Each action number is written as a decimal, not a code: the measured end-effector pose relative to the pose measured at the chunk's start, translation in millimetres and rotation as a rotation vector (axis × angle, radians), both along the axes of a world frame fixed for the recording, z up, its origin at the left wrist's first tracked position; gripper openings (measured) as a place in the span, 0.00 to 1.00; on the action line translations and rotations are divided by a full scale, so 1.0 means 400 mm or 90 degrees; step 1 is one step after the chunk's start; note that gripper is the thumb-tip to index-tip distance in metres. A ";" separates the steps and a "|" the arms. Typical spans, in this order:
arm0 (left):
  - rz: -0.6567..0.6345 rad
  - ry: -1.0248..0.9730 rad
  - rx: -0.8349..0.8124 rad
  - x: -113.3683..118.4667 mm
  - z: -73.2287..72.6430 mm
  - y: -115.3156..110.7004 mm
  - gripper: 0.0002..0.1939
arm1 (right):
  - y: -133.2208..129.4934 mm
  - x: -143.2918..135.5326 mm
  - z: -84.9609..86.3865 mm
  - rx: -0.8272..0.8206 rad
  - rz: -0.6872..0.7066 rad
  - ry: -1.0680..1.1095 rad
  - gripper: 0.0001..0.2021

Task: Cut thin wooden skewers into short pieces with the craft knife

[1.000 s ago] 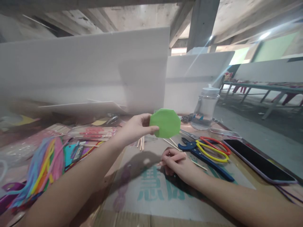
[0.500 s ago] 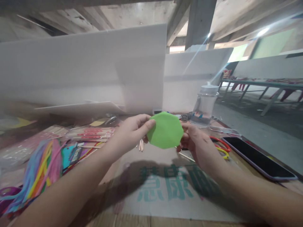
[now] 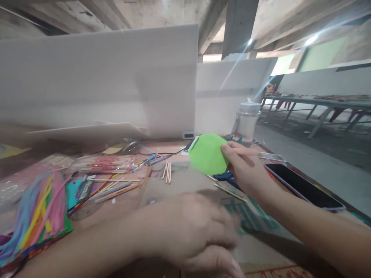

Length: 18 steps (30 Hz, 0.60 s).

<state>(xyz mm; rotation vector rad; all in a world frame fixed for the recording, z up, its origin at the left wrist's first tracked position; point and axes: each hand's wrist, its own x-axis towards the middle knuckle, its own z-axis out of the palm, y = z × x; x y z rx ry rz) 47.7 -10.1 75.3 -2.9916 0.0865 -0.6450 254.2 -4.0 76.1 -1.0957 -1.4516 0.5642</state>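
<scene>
A bright green, many-sided flat piece [image 3: 208, 155], like paper or thin foam, is held up above the table. My right hand [image 3: 242, 160] pinches it at its right edge, thumb on the near face. Nearer to me, my left hand [image 3: 199, 231] is off the piece, low over the cardboard sheet [image 3: 185, 185], and smeared by motion. Its fingers point right and partly curl; whether anything is in them does not show. Thin wooden sticks [image 3: 167, 172] lie on the cardboard behind it. Dark blue scissor handles [image 3: 224, 176] show beneath the green piece.
Colourful pipe cleaners [image 3: 43, 212], a bag of wooden sticks [image 3: 101, 163] and pen-like tools [image 3: 116, 192] lie at left. On the right are a black-screened phone [image 3: 303, 187] and a clear bottle [image 3: 246, 121]. White boards [image 3: 168, 85] stand behind the table.
My left hand has let go of the green piece and moved down and right, toward me. My right hand still holds the piece. The view has shifted slightly.
</scene>
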 end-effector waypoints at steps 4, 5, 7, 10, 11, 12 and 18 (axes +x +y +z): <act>0.185 -0.257 -0.006 -0.009 0.017 0.041 0.18 | 0.014 0.003 -0.013 0.002 0.037 -0.012 0.20; 0.240 -0.221 0.070 -0.008 0.011 0.064 0.28 | 0.013 0.001 -0.015 0.022 0.032 -0.067 0.21; 0.262 -0.112 0.189 -0.008 -0.005 0.114 0.37 | 0.011 -0.003 -0.020 0.040 0.021 -0.114 0.20; 0.394 -0.084 0.127 -0.024 -0.009 0.173 0.46 | 0.010 -0.009 -0.030 0.016 0.020 -0.105 0.20; 0.451 -0.123 0.079 -0.034 -0.001 0.182 0.47 | 0.010 -0.010 -0.033 0.015 0.026 -0.112 0.20; 0.487 -0.161 0.024 -0.043 0.009 0.186 0.46 | 0.008 -0.011 -0.036 0.022 0.032 -0.121 0.20; 0.376 -0.226 -0.443 -0.053 0.053 0.143 0.21 | -0.006 -0.014 -0.042 0.056 0.036 -0.136 0.17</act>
